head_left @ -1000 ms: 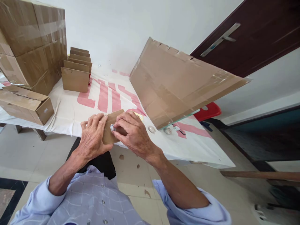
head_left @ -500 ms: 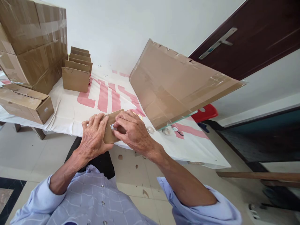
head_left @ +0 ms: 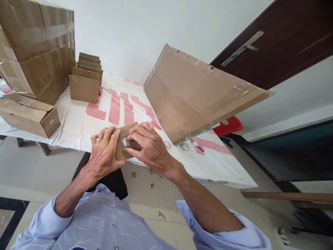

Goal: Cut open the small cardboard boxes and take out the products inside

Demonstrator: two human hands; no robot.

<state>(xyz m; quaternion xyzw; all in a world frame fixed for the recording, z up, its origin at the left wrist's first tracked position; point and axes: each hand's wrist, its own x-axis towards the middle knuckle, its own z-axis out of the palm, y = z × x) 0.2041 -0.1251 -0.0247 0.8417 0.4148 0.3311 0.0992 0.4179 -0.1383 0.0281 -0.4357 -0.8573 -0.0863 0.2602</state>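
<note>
A small piece of brown cardboard (head_left: 121, 150) is tilted up at the table's front edge, between my hands; I cannot tell whether it is flat or the face of a box. My left hand (head_left: 105, 149) grips its left side, fingers over the top and thumb along the lower edge. On its face lies a small white label with a dark border (head_left: 126, 142). My right hand (head_left: 148, 144) rests over the right part of the cardboard. Its thumb and index finger are apart, their tips close beside the label.
A white cloth with red print (head_left: 122, 107) covers the table. Taped cartons (head_left: 39, 48), a long box (head_left: 28, 114) and upright cardboard pieces (head_left: 84, 88) stand left. A large cardboard sheet (head_left: 192, 93) leans at right, near tape rolls (head_left: 185, 146) and a red stool (head_left: 229, 126).
My right thumb and index finger have parted and drawn slightly off the label, so more of it shows. My left hand and the cardboard have stayed in place.
</note>
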